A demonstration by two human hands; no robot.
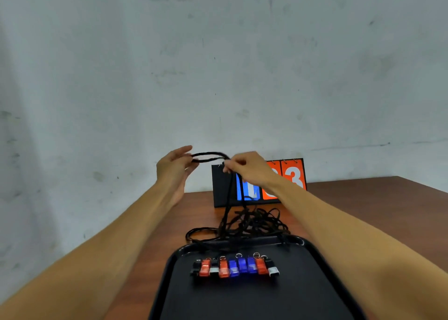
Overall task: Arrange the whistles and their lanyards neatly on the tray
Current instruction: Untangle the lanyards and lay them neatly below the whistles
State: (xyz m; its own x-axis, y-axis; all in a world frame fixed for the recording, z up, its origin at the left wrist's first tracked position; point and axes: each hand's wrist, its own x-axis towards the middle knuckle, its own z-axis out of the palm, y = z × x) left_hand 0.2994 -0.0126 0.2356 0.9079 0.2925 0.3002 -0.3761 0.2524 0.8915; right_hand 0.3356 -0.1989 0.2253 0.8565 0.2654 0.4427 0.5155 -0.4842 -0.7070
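Whistles [235, 267] sat lined on the tray [303, 295], but both hands [173, 167] [247, 168], pinching one raised cord [208, 157], risked dragging them askew.

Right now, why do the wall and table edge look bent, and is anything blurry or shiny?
Head view: the wide-angle lens bows the table edge and stretches the forearms; the whistles glow oversaturated and soft; a small glare spot sits on the tray rim; the scoreboard digits look slightly blurred.
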